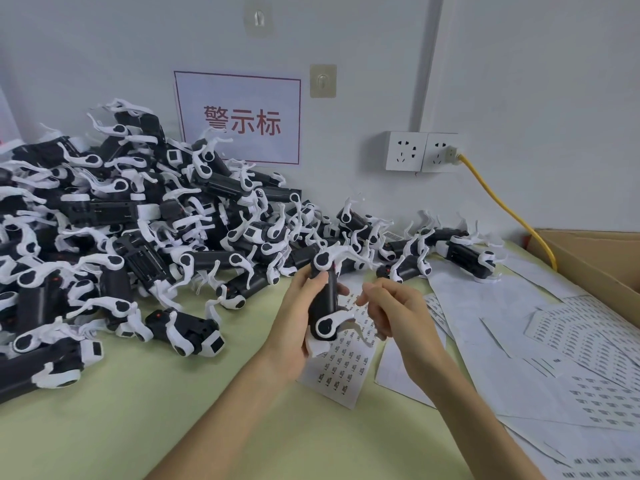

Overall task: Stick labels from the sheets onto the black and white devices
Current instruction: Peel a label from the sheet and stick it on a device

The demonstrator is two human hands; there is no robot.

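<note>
Above the middle of the table [166,414], the left hand [293,318] grips a black and white device [326,304] upright over a label sheet [341,370]. Just right of it, the right hand [394,313] has curled fingers; I cannot tell whether they pinch a label. A pile of devices [121,220] lies far left.

Before you, the wall sign [237,118] reads "警示标" in red characters; print on the label sheets [341,355] is too small to read.
</note>
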